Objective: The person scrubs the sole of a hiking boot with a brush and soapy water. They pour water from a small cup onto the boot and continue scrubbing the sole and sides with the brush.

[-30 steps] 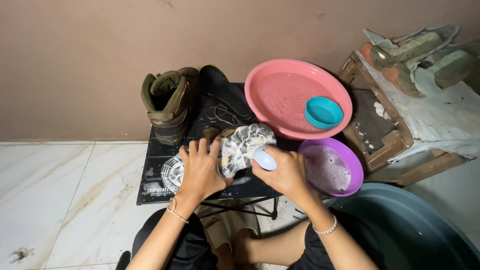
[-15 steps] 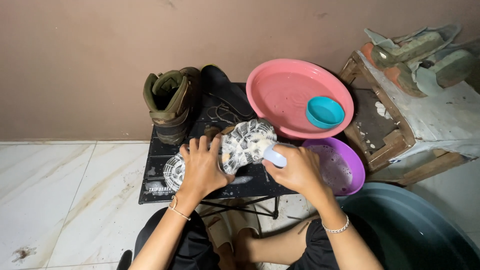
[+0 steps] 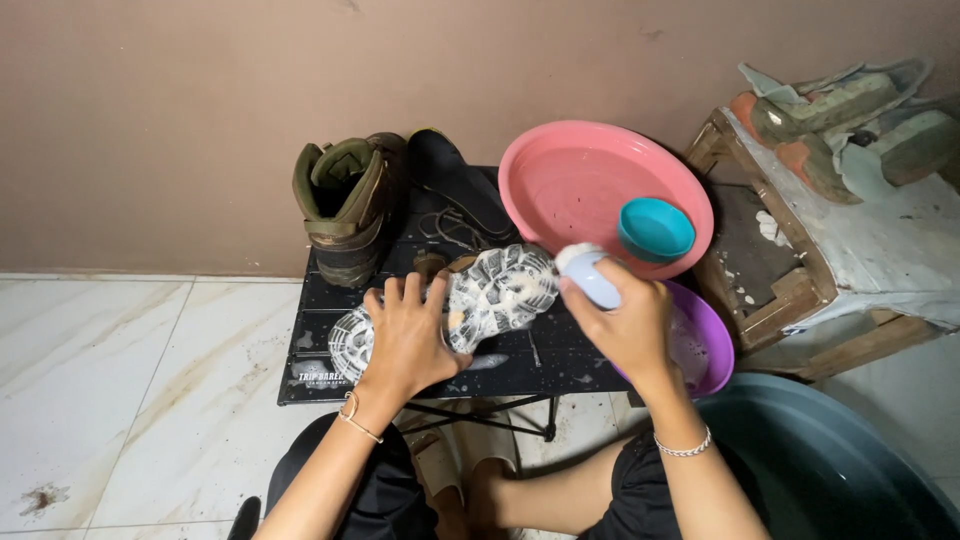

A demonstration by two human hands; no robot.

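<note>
Soapy boot sole [image 3: 480, 300] under left hand [image 3: 408, 335], right hand's [image 3: 625, 320] clenched brush [image 3: 588, 275] now further toeward.

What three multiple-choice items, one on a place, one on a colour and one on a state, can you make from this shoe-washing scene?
1. Where is the small teal bowl?
A. in the pink basin
B. on the floor
C. inside the olive boot

2. What colour is the smaller basin behind the right hand?
A. yellow
B. purple
C. white

3. How does the shoe under the left hand lie?
A. upright
B. sole up, soapy
C. boxed

Key: 1 A, it rests inside the pink rim; 2 B, its wall is purple; 3 B, foamy tread faces the camera.
</note>
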